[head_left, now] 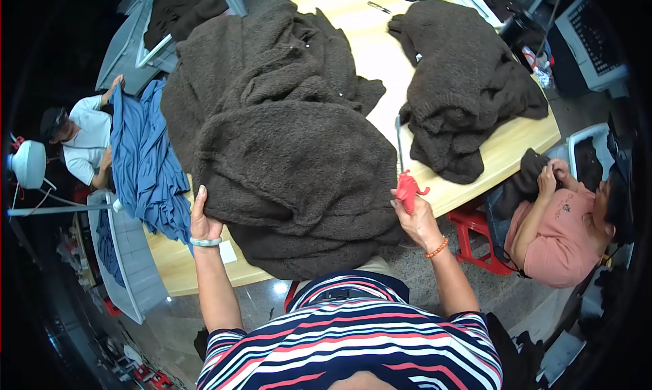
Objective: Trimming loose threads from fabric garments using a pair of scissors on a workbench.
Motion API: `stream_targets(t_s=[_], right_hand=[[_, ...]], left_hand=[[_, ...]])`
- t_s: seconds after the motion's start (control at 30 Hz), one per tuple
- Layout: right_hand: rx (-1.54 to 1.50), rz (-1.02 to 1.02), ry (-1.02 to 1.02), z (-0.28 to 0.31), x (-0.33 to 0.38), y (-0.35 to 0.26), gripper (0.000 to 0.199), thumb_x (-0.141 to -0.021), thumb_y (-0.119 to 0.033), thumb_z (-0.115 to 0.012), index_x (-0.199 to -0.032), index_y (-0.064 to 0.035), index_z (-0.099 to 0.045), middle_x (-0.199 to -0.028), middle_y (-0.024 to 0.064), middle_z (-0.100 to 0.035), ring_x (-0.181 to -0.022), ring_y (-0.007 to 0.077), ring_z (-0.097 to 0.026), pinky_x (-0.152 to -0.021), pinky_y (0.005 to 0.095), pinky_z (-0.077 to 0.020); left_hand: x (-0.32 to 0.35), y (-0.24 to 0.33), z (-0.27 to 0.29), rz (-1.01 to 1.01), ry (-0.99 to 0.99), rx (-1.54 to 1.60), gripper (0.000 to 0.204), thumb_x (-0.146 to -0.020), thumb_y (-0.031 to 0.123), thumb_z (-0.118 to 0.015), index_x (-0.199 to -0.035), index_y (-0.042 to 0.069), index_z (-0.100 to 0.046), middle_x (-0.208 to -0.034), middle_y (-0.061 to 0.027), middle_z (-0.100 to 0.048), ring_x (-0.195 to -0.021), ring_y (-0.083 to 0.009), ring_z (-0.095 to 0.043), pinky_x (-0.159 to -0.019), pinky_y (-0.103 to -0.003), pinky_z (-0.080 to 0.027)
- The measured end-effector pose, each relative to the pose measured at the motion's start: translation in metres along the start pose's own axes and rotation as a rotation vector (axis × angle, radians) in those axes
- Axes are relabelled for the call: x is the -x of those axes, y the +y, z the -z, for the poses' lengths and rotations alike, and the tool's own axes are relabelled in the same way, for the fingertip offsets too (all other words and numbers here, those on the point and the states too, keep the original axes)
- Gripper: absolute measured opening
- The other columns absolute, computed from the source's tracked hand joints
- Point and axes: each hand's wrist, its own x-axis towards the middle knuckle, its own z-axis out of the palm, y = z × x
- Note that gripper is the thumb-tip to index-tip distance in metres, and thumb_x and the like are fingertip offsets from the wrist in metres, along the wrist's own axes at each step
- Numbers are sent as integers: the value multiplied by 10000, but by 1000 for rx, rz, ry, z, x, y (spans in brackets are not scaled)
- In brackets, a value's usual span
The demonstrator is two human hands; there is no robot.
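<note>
The left hand [202, 221] holds the brown sweater [292, 166] and the right hand [415, 217] holds red clippers [409, 188], which might snag the sweater beside them.

Garment workshop, heaps of dark brown fleecy knitwear [292, 152] piled on a pale wooden worktop [380, 57] beyond the fingers, blue fabric [146, 166] draped left of them, seated co-workers handling cloth on either side
</note>
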Motion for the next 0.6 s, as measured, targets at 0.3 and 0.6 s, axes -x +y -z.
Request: stream_targets(t_s=[0.3, 0.6], right_hand=[[151, 225, -398, -65, 22, -40, 414, -728, -306, -805, -1012, -34, -677, -1039, 146, -676, -908, 329, -670, -815, 379, -537], [-196, 297, -416, -43, 24, -1, 184, -761, -60, -622, -941, -52, -588, -923, 156, -643, -916, 332, -635, -815, 401, -496]], left_hand=[[56, 5, -103, 77, -228, 3, 368, -900, 141, -650, -1210, -30, -549, -1122, -163, -649, -1051, -290, -637, -949, -427, -514], [57, 74, -132, -124, -193, 223, 269, -948, 223, -603, -1146, 41, -613, -1133, -136, -660, -1027, -251, -646, -939, -420, -525]])
